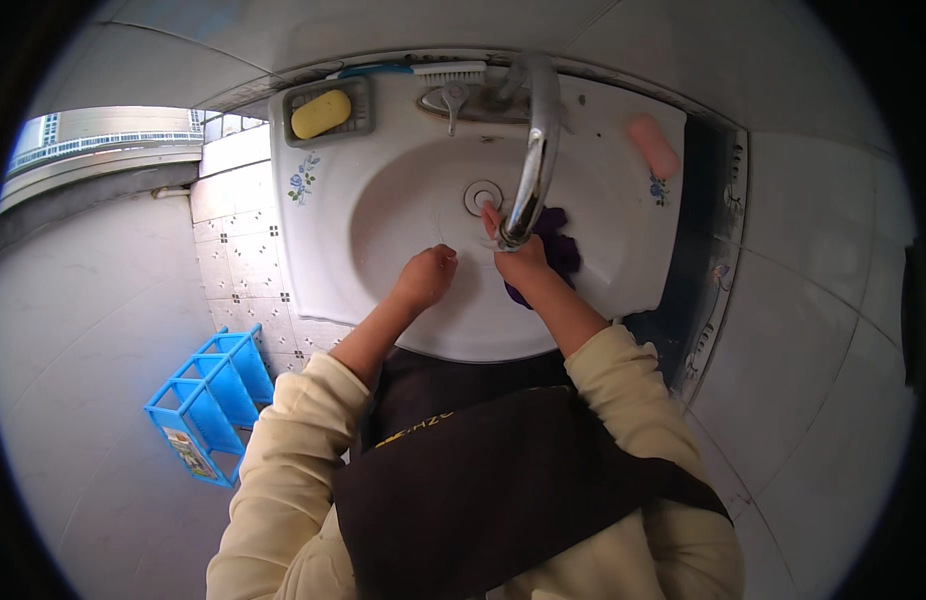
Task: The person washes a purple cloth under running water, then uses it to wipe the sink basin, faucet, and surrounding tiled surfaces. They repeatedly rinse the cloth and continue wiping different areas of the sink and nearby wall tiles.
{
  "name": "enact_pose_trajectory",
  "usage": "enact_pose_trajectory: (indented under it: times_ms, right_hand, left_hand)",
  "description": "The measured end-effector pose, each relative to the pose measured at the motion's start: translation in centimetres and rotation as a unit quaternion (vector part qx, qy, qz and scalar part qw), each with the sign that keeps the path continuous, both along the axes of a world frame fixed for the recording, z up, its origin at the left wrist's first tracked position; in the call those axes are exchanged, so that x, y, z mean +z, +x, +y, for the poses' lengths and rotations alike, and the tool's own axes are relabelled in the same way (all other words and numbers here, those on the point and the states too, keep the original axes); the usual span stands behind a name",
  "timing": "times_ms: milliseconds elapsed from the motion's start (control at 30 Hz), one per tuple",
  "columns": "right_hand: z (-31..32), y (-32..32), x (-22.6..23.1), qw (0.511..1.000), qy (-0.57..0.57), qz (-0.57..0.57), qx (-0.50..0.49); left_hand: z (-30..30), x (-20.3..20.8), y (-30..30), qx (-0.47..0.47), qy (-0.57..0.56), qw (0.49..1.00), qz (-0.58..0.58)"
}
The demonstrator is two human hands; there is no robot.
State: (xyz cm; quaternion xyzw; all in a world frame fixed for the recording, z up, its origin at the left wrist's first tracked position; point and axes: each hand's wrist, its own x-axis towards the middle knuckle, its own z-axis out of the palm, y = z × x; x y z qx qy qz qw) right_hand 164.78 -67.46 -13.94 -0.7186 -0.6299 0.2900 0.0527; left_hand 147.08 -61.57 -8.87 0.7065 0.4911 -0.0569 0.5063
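Note:
My left hand (pixel 429 276) hangs over the near left of the white basin (pixel 383 215), its fingers curled closed; whatever they may hold is hidden. Under the spout of the chrome faucet (pixel 539 150) is my right hand (pixel 523 262), partly covered by it. The right hand's visible fingers stretch out toward the drain (pixel 483 197). A dark purple cloth (pixel 561 250) lies crumpled in the basin, beside and partly beneath the right hand. Thin, clear streaks show near the left hand, possibly water.
On the sink's back left corner sits a grey soap dish (pixel 361 110) with a yellow soap bar (pixel 321 114). A white-bristled brush (pixel 449 73) lies along the back, near the faucet lever (pixel 453 100). Pink soap (pixel 653 146) rests at right. A blue rack (pixel 211 400) stands lower left.

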Motion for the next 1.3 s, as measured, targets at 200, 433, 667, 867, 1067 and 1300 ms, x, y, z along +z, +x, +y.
enact_pose_trajectory:
  times_ms: [200, 433, 667, 867, 1067, 1300]
  right_hand:
    - [0.8, -0.3, -1.2, 0.987, -0.126, 0.035, -0.091]
    - [-1.1, -0.8, -6.7, 0.996, 0.026, 0.011, -0.080]
    - [-0.1, -1.7, -3.2, 0.987, -0.050, 0.014, -0.149]
    - [0.2, -0.6, -1.9, 0.996, -0.067, 0.003, -0.062]
    - [1.8, -1.5, 3.7, 0.957, -0.143, 0.098, -0.234]
    - [0.8, 1.9, 3.2, 0.958, 0.090, 0.169, -0.215]
  left_hand:
    - [-0.3, 1.8, -0.9, 0.026, -0.022, 0.999, -0.013]
    - [0.1, 0.1, 0.1, 0.061, 0.042, 0.996, -0.046]
    - [1.7, -1.5, 1.8, 0.038, 0.067, 0.997, -0.022]
    - [1.2, -1.1, 1.3, 0.042, 0.059, 0.997, -0.012]
    - [1.3, -0.7, 0.7, 0.030, 0.033, 0.999, -0.003]
    - [0.9, -2.1, -0.8, 0.051, -0.015, 0.998, -0.038]
